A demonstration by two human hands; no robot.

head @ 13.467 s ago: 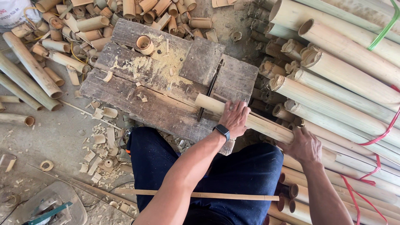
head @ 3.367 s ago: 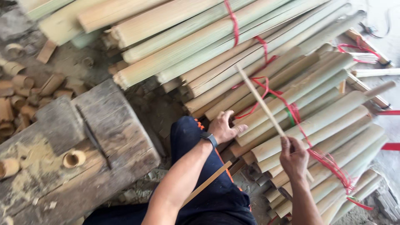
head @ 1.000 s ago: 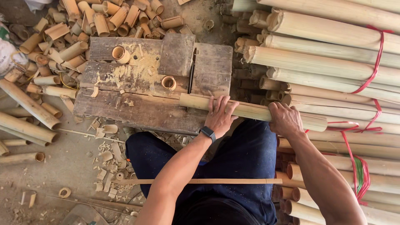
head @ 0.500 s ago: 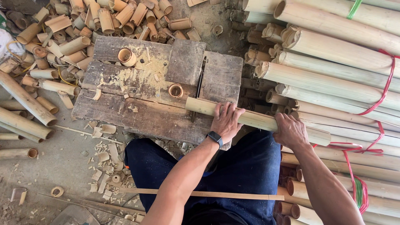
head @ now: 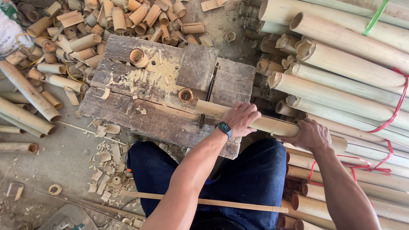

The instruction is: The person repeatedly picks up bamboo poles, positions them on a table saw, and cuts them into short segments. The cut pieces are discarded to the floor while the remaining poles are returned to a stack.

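A long pale bamboo pole [head: 272, 125] lies across the right end of a worn wooden block [head: 162, 89]. My left hand [head: 241, 118] grips the pole near its cut end, a dark watch on the wrist. My right hand [head: 310, 135] holds the same pole farther right. A dark blade [head: 208, 96] rests on the block just left of my left hand. Two short bamboo rings [head: 185, 94] sit on the block amid sawdust. A thin bamboo stick [head: 204, 201] lies across my lap.
Stacked bamboo poles tied with red string [head: 349, 85] fill the right side. A heap of short bamboo offcuts [head: 85, 25] lies beyond the block, with longer pieces [head: 25, 102] at left. Chips [head: 104, 162] litter the ground by my knee.
Both hands keep hold of the pole on the block. The view has shifted slightly, and my hands sit a little farther right along the pole.
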